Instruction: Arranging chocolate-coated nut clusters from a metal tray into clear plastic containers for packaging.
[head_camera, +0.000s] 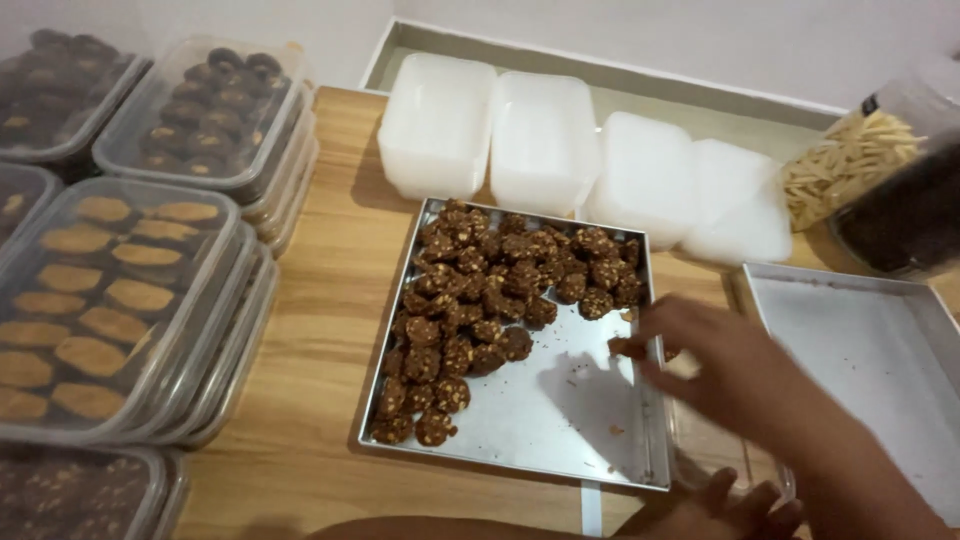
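Observation:
A square metal tray (560, 415) lies on the wooden table, with several dark brown nut-studded cookies (480, 300) heaped on its far and left parts. My right hand (715, 365) reaches in from the right over the tray's right edge, its fingertips pinched on one cookie (627, 347). My left hand (735, 508) is at the bottom edge, its forearm crossing along the frame's bottom. Its fingers curl on the near rim of a clear plastic container (705, 440) that sits just right of the tray, partly hidden under my right hand.
Stacks of lidded clear boxes filled with cookies (110, 290) crowd the left side. Upturned white plastic containers (540, 135) line the far edge. An empty metal tray (860, 350) lies at the right, with a jar of slivered nuts (850, 165) and a dark-filled jar (905, 220) behind it.

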